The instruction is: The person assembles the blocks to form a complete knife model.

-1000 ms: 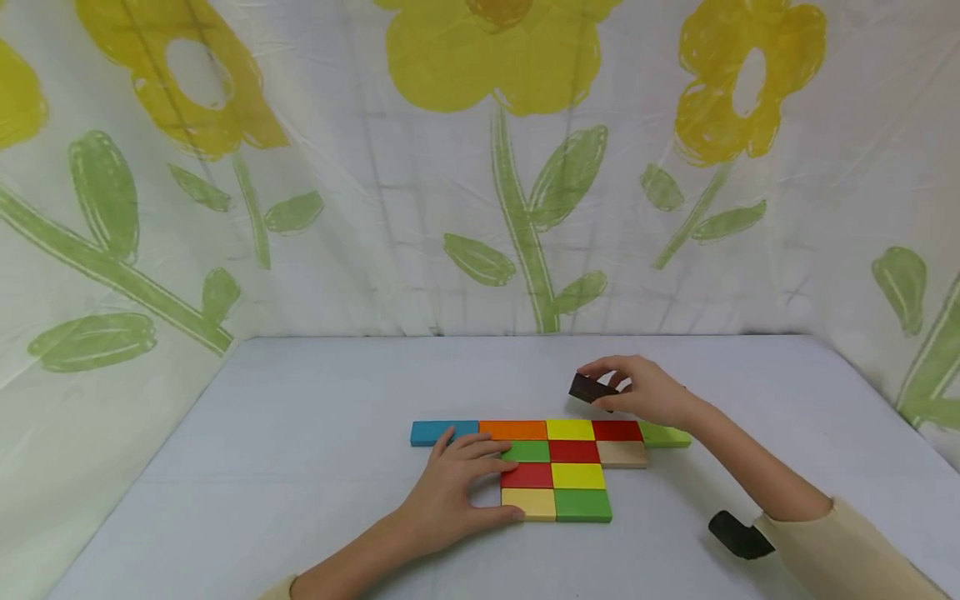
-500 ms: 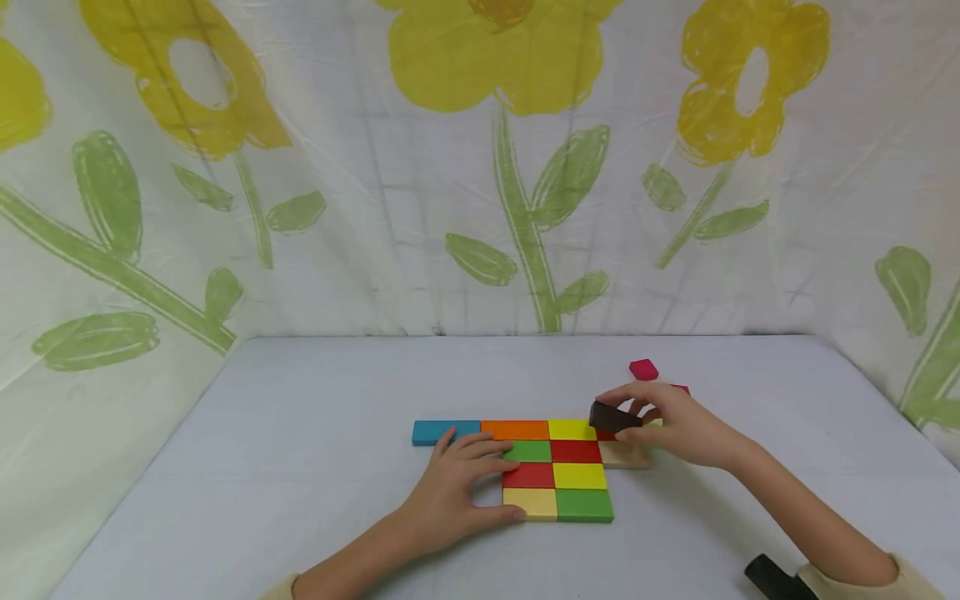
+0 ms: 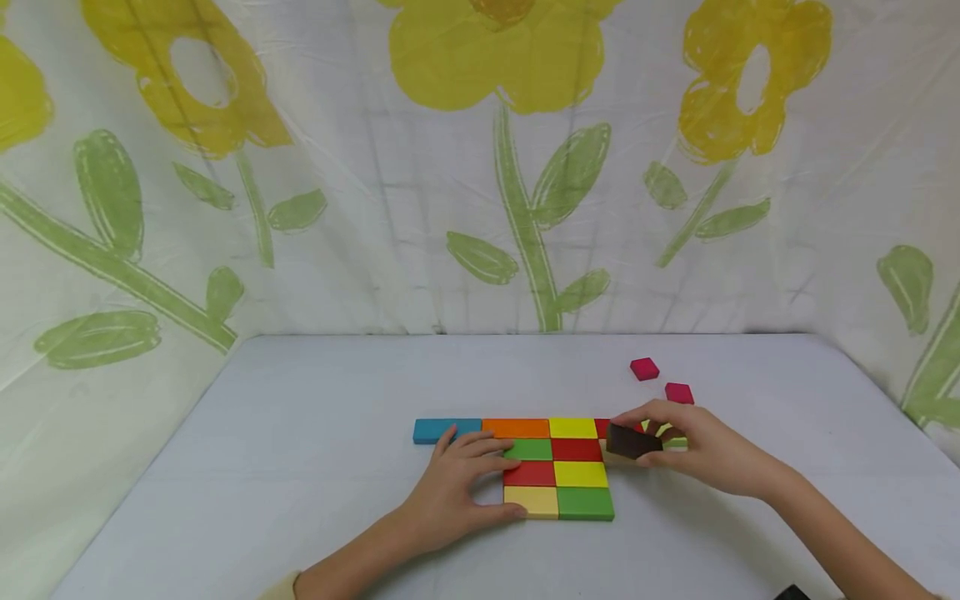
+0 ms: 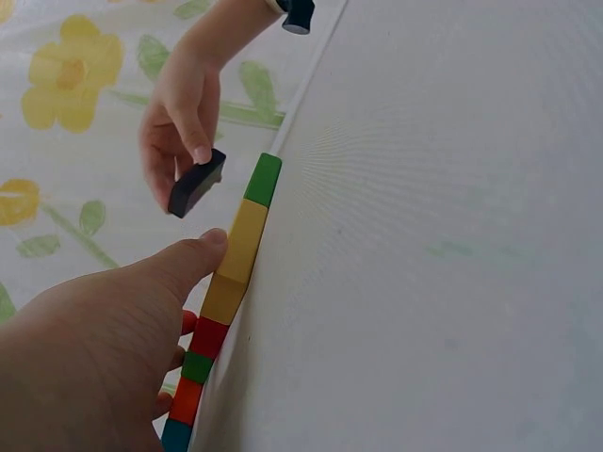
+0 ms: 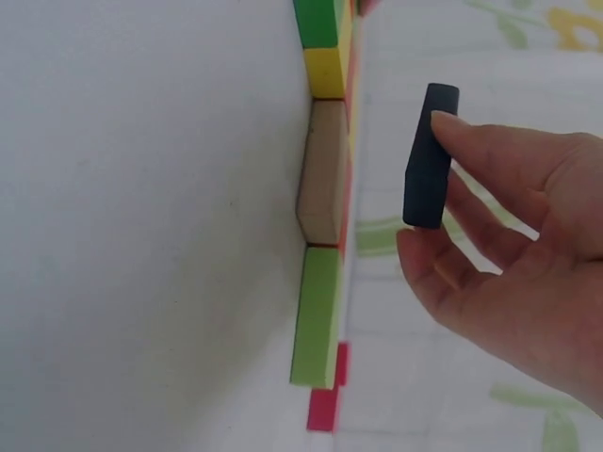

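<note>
My right hand (image 3: 697, 450) pinches a black block (image 3: 632, 442) between thumb and fingers. In the right wrist view the black block (image 5: 429, 160) is held above the table, beside a bare-wood block (image 5: 322, 174) and a light green block (image 5: 316, 315). My left hand (image 3: 450, 487) rests along the left side of a flat layout of coloured blocks, fingers spread. Its thumb touches a cream block (image 3: 532, 502), and fingertips lie at a green block (image 3: 528, 450) and a red block (image 3: 529, 474). A blue block (image 3: 427, 431) is partly hidden by its fingers.
The far row also has an orange block (image 3: 517, 428) and a yellow block (image 3: 573, 428). Two small crimson pieces (image 3: 644, 368) lie behind my right hand. A white cloth with painted flowers (image 3: 495, 50) hangs behind the white table (image 3: 322, 375).
My right hand has brought the black block nearer and to the right, from behind the far row to over the bare-wood block. The crimson pieces have come into view. My left hand stays put.
</note>
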### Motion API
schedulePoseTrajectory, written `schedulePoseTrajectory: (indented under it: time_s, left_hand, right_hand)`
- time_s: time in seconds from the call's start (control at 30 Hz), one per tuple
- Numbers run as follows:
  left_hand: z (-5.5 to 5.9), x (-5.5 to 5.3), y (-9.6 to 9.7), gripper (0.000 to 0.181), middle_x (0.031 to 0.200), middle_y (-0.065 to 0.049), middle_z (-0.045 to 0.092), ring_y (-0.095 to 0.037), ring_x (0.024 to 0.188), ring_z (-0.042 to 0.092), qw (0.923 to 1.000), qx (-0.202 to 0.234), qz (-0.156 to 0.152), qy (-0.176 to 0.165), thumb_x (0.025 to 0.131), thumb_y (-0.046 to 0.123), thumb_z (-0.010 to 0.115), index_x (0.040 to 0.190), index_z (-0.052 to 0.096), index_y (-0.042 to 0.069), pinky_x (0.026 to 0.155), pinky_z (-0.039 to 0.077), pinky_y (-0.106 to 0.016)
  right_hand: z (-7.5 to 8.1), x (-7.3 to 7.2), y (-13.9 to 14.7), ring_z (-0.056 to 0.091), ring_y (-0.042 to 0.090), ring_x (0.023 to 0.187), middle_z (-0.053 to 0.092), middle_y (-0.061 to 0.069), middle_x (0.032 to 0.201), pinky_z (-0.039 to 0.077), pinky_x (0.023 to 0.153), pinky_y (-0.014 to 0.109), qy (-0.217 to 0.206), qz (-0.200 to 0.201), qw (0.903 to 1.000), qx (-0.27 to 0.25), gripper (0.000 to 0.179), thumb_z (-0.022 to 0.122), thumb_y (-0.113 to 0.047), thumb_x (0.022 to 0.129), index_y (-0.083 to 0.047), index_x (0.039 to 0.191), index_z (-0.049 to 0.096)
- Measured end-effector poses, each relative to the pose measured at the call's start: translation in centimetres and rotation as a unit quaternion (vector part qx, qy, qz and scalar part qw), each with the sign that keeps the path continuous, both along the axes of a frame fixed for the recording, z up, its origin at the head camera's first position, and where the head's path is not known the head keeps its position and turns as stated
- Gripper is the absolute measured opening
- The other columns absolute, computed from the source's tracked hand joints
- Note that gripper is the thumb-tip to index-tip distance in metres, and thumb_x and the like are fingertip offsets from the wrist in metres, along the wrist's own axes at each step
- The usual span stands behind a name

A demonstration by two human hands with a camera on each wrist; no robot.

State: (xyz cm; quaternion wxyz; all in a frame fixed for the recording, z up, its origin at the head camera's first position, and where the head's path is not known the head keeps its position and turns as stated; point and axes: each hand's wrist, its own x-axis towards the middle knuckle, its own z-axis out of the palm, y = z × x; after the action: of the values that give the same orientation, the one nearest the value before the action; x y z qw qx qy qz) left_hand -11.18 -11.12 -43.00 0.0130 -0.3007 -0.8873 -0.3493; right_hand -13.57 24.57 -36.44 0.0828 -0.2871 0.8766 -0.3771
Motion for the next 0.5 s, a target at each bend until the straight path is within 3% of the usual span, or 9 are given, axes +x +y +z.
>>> schedulePoseTrajectory:
  time_s: [0.5]
  left_hand:
    - [0.1, 0.0, 0.0, 0.053, 0.146, 0.003, 0.065, -0.030, 0.144, 0.049, 1.0000, 0.004, 0.000, -0.002, 0.088, 0.051, 0.084, 0.131, 0.077, 0.021, 0.123, 0.014, -0.074]
  right_hand:
    - [-1.0, 0.9, 1.2, 0.062, 0.009, 0.101, 0.070, -0.004, 0.120, 0.059, 0.086, 0.026, 0.016, 0.026, 0.9995, -0.007, 0.038, 0.082, -0.017, 0.093, -0.021, 0.129, 0.070]
